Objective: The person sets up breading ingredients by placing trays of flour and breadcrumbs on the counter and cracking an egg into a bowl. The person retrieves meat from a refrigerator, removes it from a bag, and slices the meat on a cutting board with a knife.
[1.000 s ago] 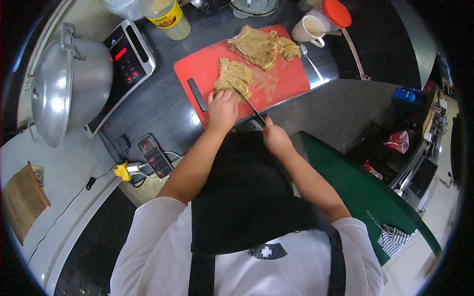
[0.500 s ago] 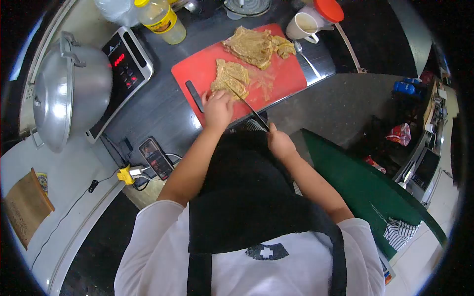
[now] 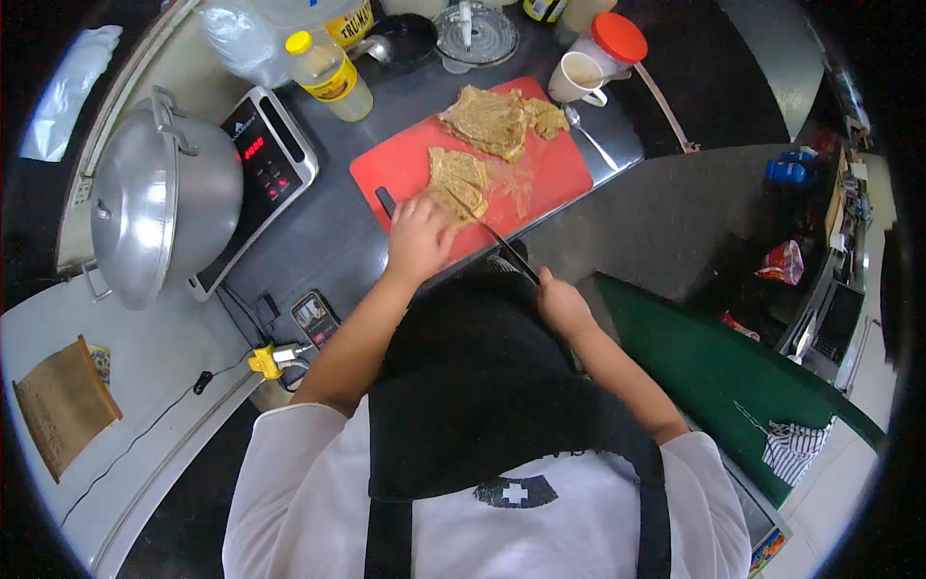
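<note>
A red cutting board (image 3: 540, 186) lies on the dark counter. My right hand (image 3: 562, 302) is closed round the handle of a knife (image 3: 508, 249), whose blade reaches up-left onto the smaller piece of coated meat (image 3: 455, 177). On that piece's lower left edge rests my left hand (image 3: 420, 234), its fingers bent and pressing the meat down beside the blade. A larger piece of coated meat (image 3: 488, 123) lies at the back of the board, with a small flap at its right end.
A big metal pot (image 3: 198, 193) sits on an induction cooker (image 3: 286, 150) at left. Behind the board are a yellow-capped bottle (image 3: 333, 82), a glass lid (image 3: 477, 43), a cup (image 3: 578, 79) and a red-lidded jar (image 3: 617, 41). A spoon (image 3: 591, 138) lies right; a phone (image 3: 314, 318) lies front left.
The camera view has shifted, so the board and counter items appear lower. The knife handle and my right hand have drawn back slightly, away from the meat; my left hand stays on it.
</note>
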`<state>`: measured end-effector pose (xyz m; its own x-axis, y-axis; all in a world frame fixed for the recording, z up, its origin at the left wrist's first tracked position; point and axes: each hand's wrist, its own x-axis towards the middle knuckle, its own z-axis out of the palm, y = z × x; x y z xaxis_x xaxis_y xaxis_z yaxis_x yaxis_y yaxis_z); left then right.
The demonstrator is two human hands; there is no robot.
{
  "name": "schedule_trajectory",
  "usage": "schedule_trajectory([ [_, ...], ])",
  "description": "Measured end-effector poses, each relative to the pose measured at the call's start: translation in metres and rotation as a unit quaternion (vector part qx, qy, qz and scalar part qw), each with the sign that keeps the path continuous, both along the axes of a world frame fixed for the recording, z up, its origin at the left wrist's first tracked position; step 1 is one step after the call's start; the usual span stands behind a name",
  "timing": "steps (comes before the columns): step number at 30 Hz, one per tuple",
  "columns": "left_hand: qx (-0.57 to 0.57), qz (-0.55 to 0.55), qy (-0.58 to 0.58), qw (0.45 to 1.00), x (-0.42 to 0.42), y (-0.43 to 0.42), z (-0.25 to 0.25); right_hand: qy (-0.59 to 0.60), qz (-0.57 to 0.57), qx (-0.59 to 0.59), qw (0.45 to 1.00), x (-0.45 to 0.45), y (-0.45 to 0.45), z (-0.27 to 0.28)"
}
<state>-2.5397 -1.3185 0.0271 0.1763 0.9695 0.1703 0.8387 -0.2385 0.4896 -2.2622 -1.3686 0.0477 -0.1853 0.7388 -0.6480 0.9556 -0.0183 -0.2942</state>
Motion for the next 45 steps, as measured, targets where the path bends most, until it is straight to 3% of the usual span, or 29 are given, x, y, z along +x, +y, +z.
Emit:
schedule_trajectory([
  [5, -0.090, 0.158, 0.008, 0.983, 0.016, 0.039, -0.047, 0.030, -0.005, 0.017, 0.999, 0.032, -0.010, 0.005],
  [8, -0.289, 0.179, -0.022, 0.940, 0.030, 0.059, 0.001, 0.032, -0.042, 0.039, 0.998, 0.051, -0.011, 0.004],
  [11, -0.158, 0.269, -0.275, 0.910, 0.024, 0.069, -0.033, 0.016, -0.084, 0.060, 0.995, 0.057, -0.008, 0.017],
  [14, -0.319, 0.247, -0.259, 0.878, 0.008, 0.083, -0.056, -0.007, -0.110, 0.084, 0.990, 0.059, -0.007, 0.026],
  [17, -0.355, 0.226, -0.210, 0.883, 0.006, 0.088, -0.067, 0.003, -0.126, 0.165, 0.978, 0.061, -0.007, 0.024],
  [20, -0.419, 0.228, -0.466, 0.745, -0.009, 0.084, -0.033, 0.052, -0.080, 0.239, 0.966, 0.057, 0.001, 0.013],
  [26, -0.229, 0.197, -0.411, 0.860, -0.070, 0.066, 0.019, 0.087, 0.068, 0.258, 0.960, 0.009, 0.053, -0.006],
  [28, -0.228, 0.214, -0.410, 0.857, -0.082, 0.062, 0.054, 0.080, 0.095, 0.237, 0.964, -0.012, 0.070, -0.015],
  [29, -0.206, 0.201, -0.348, 0.892, -0.094, 0.063, 0.046, 0.094, 0.100, 0.253, 0.958, -0.021, 0.076, -0.021],
  [35, -0.272, 0.197, -0.362, 0.869, -0.067, 0.078, 0.046, 0.128, 0.089, 0.336, 0.929, -0.031, 0.102, -0.012],
  [38, -0.310, 0.175, -0.505, 0.786, -0.012, 0.096, 0.077, 0.169, 0.054, 0.318, 0.931, 0.010, 0.105, -0.017],
  [42, -0.342, 0.172, -0.533, 0.755, 0.030, 0.140, 0.072, 0.201, 0.003, 0.292, 0.935, 0.087, 0.097, -0.018],
  [45, -0.323, 0.234, -0.419, 0.816, 0.035, 0.178, 0.007, 0.191, -0.035, 0.266, 0.944, 0.145, 0.091, -0.018],
])
